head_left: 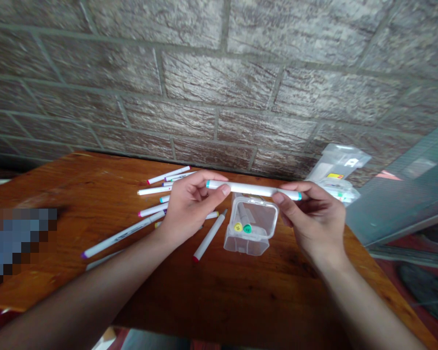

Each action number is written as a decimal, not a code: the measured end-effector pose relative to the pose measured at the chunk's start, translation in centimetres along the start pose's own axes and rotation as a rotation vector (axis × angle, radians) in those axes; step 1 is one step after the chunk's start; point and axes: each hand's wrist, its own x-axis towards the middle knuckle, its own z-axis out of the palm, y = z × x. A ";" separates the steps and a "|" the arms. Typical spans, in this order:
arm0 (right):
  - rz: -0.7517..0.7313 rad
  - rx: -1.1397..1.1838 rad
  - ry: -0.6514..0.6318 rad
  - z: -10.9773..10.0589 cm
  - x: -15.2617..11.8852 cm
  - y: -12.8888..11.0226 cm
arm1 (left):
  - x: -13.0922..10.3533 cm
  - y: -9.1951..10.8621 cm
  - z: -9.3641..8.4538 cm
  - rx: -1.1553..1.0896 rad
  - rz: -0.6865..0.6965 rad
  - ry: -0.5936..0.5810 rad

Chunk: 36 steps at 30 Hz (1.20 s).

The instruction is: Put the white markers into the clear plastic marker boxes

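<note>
A white marker (253,188) with turquoise ends is held level between both hands. My left hand (190,204) pinches it near its left end with thumb and fingers. Toward its right end, my right hand (314,214) grips it the same way. Below the marker stands a clear plastic case (247,243) with its lid raised, and a yellow-ended marker (238,227) and a green-ended marker (247,228) are inside. A red-ended marker (208,240) lies left of the case. My left hand partly hides several other markers on the table.
Left of my left hand lie a purple-ended marker (124,236), a pink-ended marker (151,210) and several more. A second clear case (339,163) with a yellow label is at the table's back right. A brick wall (219,87) rises behind the wooden table (277,291).
</note>
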 end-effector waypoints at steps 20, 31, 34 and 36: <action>0.116 0.161 -0.024 -0.3 0.1 0.5 | 0.1 -0.4 -0.2 -0.157 -0.058 -0.002; 0.164 0.247 -0.014 -0.1 0.3 0.0 | 0.2 -0.2 -0.5 -0.224 -0.120 0.027; 0.178 0.260 -0.019 -0.1 0.3 -0.1 | 0.2 -0.1 -0.4 -0.254 -0.142 0.032; 0.181 0.259 -0.023 -0.1 0.3 -0.2 | 0.3 0.0 -0.4 -0.266 -0.156 0.036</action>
